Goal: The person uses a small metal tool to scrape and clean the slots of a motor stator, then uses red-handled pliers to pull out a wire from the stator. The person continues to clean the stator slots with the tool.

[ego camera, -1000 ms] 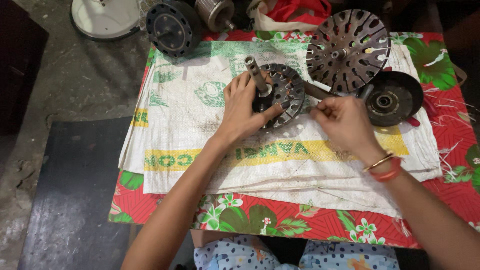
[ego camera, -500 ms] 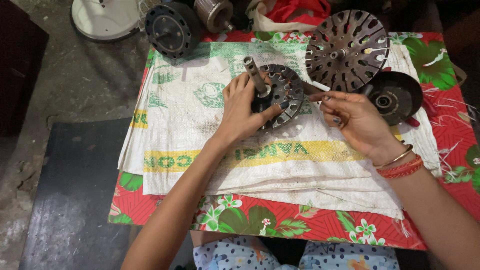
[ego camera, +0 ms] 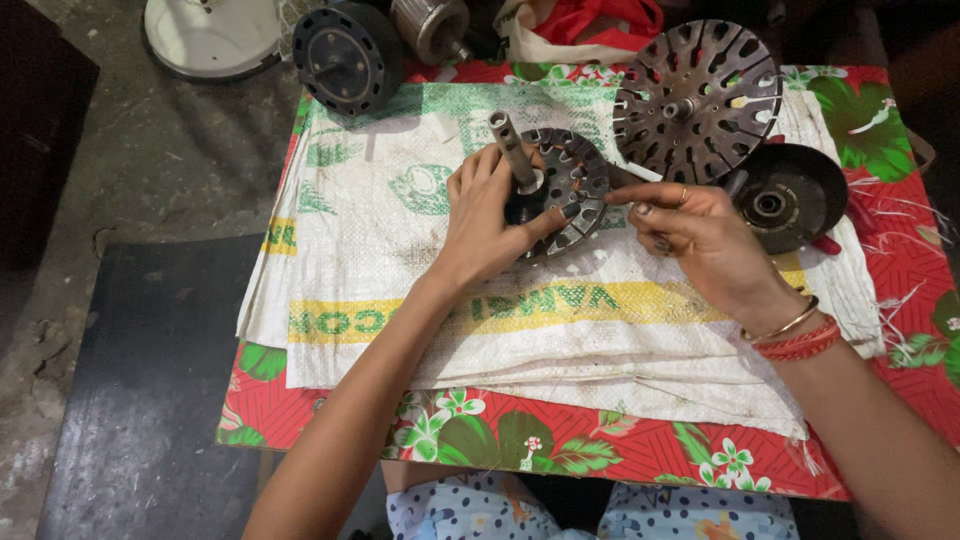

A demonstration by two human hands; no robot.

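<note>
Head cam, looking straight down: left hand [ego camera: 490, 215] is wrapped around a slotted stator core [ego camera: 562, 188], fingers curled over its left edge and thumb pressed on the rim, so it's gripping the core just off the white sack [ego camera: 400, 250] covering the tabletop. A steel shaft [ego camera: 512, 150] pokes out of the core's middle, its long axis tilting up and away to the left. Right hand [ego camera: 700, 235] sits just right of the core, fingers pinched loosely at its right rim; can't tell if anything's in them. Left hand's clearly the closer one. Behind: a perforated disc [ego camera: 697, 98] and a dark cup-shaped cover [ego camera: 790, 197].
</note>
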